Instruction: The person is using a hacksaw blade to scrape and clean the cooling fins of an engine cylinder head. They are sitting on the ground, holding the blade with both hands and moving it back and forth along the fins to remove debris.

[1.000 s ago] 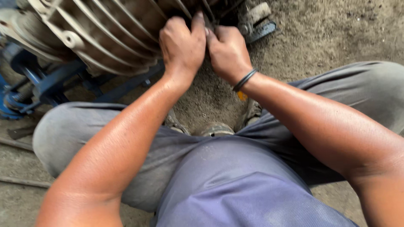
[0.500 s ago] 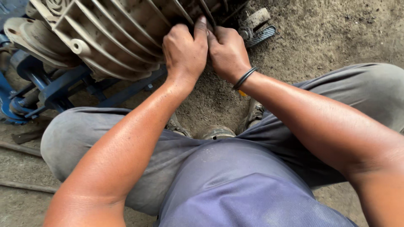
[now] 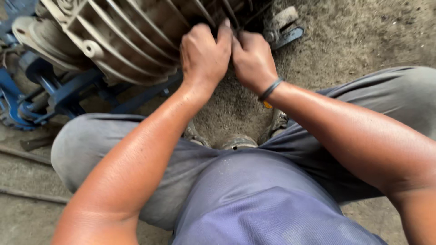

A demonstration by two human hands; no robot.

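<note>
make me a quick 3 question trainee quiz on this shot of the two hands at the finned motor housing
1. True or false: both hands are pressed against the finned motor housing.
2. Which wrist wears the dark band? A) left B) right C) neither
3. What colour is the metal frame beside the housing?

Key
1. True: the left hand and right hand sit side by side at the housing's fins, fingers curled; what they grip is hidden.
2. B, the right wrist.
3. Blue.
</note>
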